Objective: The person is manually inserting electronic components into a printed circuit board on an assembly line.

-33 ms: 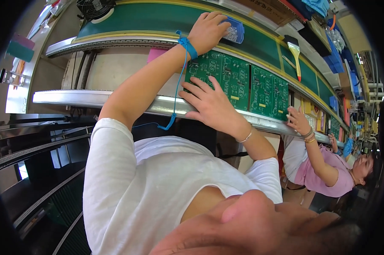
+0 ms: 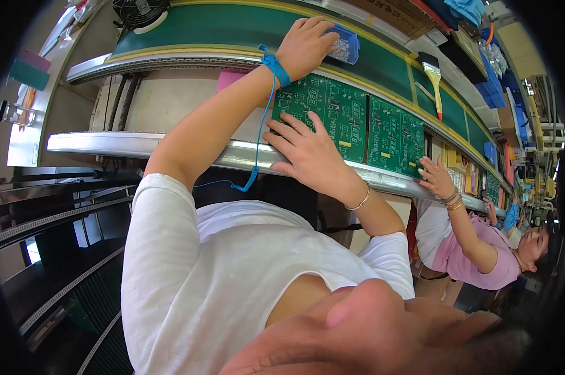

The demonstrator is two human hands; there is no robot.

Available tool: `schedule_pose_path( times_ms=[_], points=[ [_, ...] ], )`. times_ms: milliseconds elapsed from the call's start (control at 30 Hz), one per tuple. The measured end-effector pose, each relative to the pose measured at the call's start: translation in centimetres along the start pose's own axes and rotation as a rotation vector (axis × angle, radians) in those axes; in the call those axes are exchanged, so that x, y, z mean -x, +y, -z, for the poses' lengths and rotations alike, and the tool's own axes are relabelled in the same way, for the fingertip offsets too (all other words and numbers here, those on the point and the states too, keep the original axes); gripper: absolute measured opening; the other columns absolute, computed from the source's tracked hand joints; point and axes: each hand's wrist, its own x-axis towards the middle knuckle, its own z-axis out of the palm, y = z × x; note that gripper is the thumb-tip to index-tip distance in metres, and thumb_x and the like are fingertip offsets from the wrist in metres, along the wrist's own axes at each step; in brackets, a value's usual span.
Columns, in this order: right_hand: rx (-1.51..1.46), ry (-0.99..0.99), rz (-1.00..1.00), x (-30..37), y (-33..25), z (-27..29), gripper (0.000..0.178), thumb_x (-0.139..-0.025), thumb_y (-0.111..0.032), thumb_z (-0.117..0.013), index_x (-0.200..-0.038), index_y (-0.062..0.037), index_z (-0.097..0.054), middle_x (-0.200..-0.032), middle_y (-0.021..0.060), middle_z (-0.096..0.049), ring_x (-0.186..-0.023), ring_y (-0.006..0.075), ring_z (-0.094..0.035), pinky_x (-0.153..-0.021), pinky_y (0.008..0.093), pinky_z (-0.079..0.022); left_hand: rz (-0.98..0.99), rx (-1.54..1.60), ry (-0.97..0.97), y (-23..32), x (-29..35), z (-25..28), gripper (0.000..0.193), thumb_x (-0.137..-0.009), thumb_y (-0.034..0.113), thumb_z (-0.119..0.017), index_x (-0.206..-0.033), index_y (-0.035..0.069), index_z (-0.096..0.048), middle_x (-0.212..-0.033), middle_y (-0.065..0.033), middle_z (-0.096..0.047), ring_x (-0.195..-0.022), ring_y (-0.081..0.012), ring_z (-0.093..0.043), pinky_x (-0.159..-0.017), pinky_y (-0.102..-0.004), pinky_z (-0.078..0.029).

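My left hand (image 2: 306,49), a blue strap with a cord around its wrist, reaches to a small blue bin (image 2: 353,47) of tiny clear parts. Its thumb and forefinger come together over the parts. Whatever they pinch is too small to make out. My right hand (image 2: 310,150) has its fingers spread over the left end of a green circuit board (image 2: 341,115), with the thumb by the near metal rail (image 2: 232,153). A second green circuit board (image 2: 388,134) lies just to the right.
A co-worker's hand (image 2: 438,178) is beside the right board's corner. Behind the boards runs a green conveyor belt (image 2: 213,28), bearing a black fan (image 2: 142,12) at its left and a brush (image 2: 433,81) at right. A pink piece (image 2: 231,80) lies between the rails.
The co-worker's hand has shifted slightly left. My right wrist has moved a little; both my hands otherwise keep their places.
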Motion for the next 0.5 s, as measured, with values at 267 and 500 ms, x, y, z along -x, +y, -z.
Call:
schedule_pose_path(
  times_ms=[267, 500],
  points=[
    [0.038, 0.089, -0.134, 3.2, 1.5, 0.0, 0.036, -0.088, -0.029, -0.074, -0.118, -0.0110, -0.066, -0.137, 0.0068, -0.061, -0.133, 0.0297, -0.053, -0.110, 0.0528, -0.037, 0.032, 0.016, 0.067, 0.1, 0.0, 0.3, 0.031, -0.094, 0.025, -0.069, -0.121, 0.010, -0.066, -0.131, -0.0119, -0.061, -0.126, -0.0323, -0.054, -0.105, -0.0445, -0.041],
    [0.161, 0.160, -0.429, 9.6, 4.0, 1.6, 0.018, -0.090, -0.022, -0.073, -0.102, -0.0096, -0.069, -0.119, 0.0063, -0.069, -0.119, 0.0288, -0.063, -0.108, 0.0521, -0.039, 0.030, 0.061, 0.075, 0.8, -0.6, 0.7, 0.031, -0.093, 0.025, -0.070, -0.119, 0.008, -0.065, -0.130, -0.0132, -0.059, -0.125, -0.0331, -0.054, -0.103, -0.0449, -0.042]
  ],
)
